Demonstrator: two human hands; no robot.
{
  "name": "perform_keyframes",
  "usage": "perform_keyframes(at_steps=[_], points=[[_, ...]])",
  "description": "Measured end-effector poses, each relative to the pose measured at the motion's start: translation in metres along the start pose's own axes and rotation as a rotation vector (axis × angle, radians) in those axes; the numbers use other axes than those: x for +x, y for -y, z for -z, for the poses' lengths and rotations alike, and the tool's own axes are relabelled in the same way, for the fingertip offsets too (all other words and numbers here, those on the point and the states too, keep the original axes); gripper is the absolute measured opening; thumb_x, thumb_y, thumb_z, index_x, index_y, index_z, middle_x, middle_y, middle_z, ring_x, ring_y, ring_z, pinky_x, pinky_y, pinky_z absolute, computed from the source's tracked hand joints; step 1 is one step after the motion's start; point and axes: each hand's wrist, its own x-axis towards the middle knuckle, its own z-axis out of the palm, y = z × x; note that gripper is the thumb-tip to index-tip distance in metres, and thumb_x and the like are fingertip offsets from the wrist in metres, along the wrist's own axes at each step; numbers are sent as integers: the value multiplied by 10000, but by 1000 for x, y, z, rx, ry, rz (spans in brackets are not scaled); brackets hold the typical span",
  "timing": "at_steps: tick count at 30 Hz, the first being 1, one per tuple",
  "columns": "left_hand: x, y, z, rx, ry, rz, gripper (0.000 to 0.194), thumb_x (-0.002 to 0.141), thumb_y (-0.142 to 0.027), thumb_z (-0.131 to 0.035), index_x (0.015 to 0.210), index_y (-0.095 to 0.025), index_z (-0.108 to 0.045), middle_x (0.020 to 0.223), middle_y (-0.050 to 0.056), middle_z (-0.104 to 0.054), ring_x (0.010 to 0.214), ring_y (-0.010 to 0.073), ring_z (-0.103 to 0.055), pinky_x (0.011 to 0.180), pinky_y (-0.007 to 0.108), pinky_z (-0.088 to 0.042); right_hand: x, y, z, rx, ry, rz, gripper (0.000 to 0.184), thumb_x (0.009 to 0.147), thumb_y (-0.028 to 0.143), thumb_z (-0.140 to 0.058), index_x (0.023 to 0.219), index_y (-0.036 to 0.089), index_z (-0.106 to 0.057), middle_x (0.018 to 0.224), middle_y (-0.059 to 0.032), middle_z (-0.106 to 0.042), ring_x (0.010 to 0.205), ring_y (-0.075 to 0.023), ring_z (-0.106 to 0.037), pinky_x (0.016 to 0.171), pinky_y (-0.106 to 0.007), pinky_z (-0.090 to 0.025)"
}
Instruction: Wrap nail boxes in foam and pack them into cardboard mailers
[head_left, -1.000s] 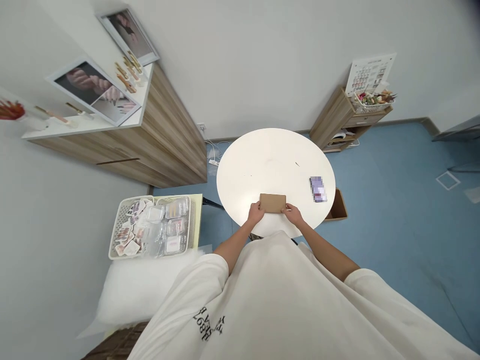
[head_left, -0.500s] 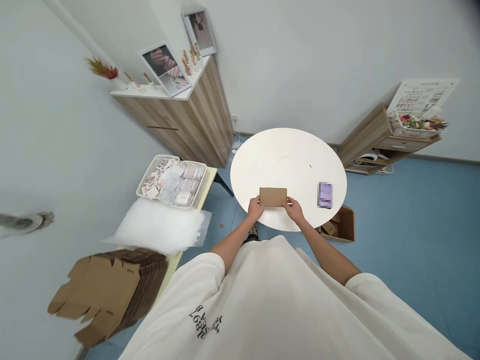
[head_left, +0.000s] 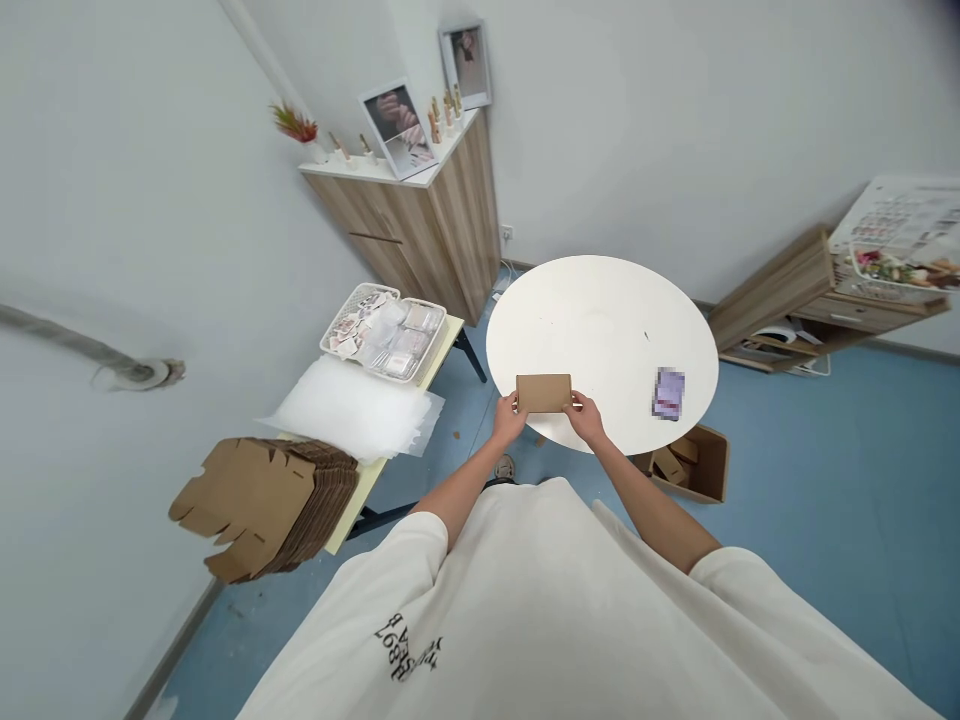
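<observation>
A small brown cardboard box (head_left: 544,393), closed and flat-topped, is held between my two hands over the near edge of the round white table (head_left: 592,310). My left hand (head_left: 509,418) grips its left end with the fingers curled at the side. At the opposite end, my right hand (head_left: 586,416) pinches the box between thumb and fingers. Whether the box rests on the tabletop or is just above it, I cannot tell. To the right on the table lies a blurred purple item (head_left: 668,394).
Left, a pale yellow table (head_left: 360,500) bears stacked flat cardboard boxes (head_left: 262,500), white foam sheets (head_left: 360,405) and white baskets (head_left: 382,335) of packets. An open carton (head_left: 712,465) with small boxes stands on the floor at right. Behind are a wooden cabinet (head_left: 427,220) and a shelf (head_left: 795,295).
My view has turned left, so the room and table appear shifted to the right. Both hands keep the same hold on the box.
</observation>
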Motion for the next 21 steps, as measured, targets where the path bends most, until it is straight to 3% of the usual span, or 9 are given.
perform_keyframes(at_steps=[4, 10, 16, 21], points=[[26, -12, -18, 25, 134, -72, 556, 849, -201, -654, 1398, -208, -568, 1305, 132, -588, 1110, 244, -662, 992, 368, -524, -5, -7, 17, 32, -146, -76, 530, 805, 371, -616, 1312, 219, -620, 1259, -115, -628, 1002, -239, -681, 884, -381, -557], [46, -49, -74, 76, 421, -174, 568, 865, -212, -638, 1425, -220, -540, 1327, 133, -559, 1145, 236, -649, 1009, 349, -510, -36, -38, 58, 73, -457, -210, 528, 787, 383, -612, 1292, 234, -644, 1230, -103, -623, 967, -235, -672, 905, -400, -544], [31, -87, -148, 133, 667, -284, 578, 872, -220, -619, 1442, -206, -528, 1345, 152, -536, 1151, 249, -643, 1008, 368, -507, -81, -85, 105, 93, -732, -297, 552, 761, 406, -614, 1272, 203, -663, 1175, -108, -624, 919, -227, -652, 965, -427, -519], [9, -109, -224, 189, 782, -373, 585, 844, -225, -640, 1423, -213, -552, 1303, 131, -585, 1136, 249, -641, 1013, 368, -499, -113, -127, 149, 161, -879, -380, 576, 747, 422, -630, 1270, 184, -660, 1218, -119, -613, 873, -214, -648, 973, -431, -521]])
